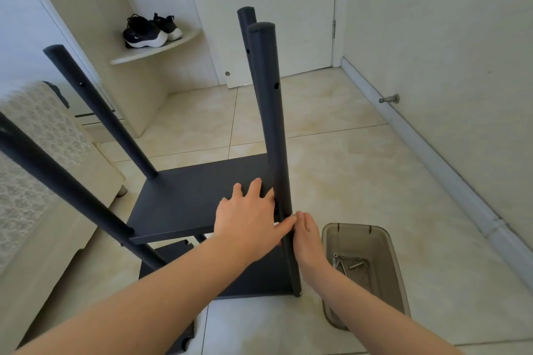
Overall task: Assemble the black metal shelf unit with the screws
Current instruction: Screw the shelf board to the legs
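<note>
I can read no words, numbers, brand names or signs anywhere in front of me. The only mark I find is a small pale one on the side of the black shoe on the corner ledge, and it is too small for me to make out.

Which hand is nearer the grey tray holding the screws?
Right. The right hand is at the post, just left of the tray; the left hand rests flat on the shelf, beyond the post from the tray.
</note>
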